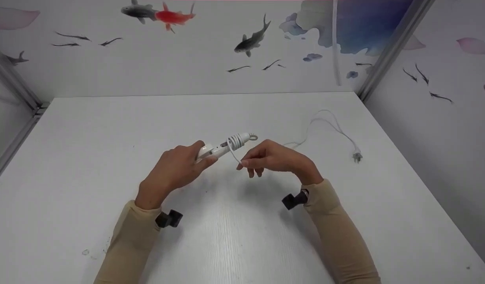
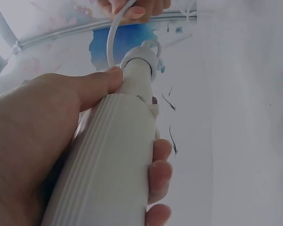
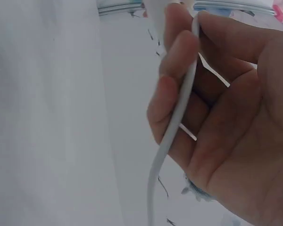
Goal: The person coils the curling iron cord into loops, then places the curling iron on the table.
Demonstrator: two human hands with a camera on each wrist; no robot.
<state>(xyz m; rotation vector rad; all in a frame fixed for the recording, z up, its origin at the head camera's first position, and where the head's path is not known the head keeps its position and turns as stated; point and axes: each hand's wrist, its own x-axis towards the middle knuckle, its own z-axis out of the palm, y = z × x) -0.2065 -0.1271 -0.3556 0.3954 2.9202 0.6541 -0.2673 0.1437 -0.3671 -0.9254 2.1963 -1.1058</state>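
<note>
My left hand (image 1: pixel 179 165) grips a white corded handheld appliance (image 1: pixel 219 150) above the table, its exact kind not clear. The ridged white body (image 2: pixel 115 150) fills the left wrist view, with the thumb along one side and fingertips showing on the other. Several turns of white cord (image 1: pixel 236 141) are wound around its narrower end, and a small cord loop sticks out at the tip. My right hand (image 1: pixel 274 157) pinches the cord between thumb and fingers just right of those turns. In the right wrist view the cord (image 3: pixel 167 136) runs down across the curled fingers.
Loose cord (image 1: pixel 307 130) lies in a curve on the white table (image 1: pixel 234 240), ending in a plug (image 1: pixel 357 157) at the right. White panels (image 1: pixel 179 63) printed with fish stand behind and to the right, joined by metal posts (image 1: pixel 396 49).
</note>
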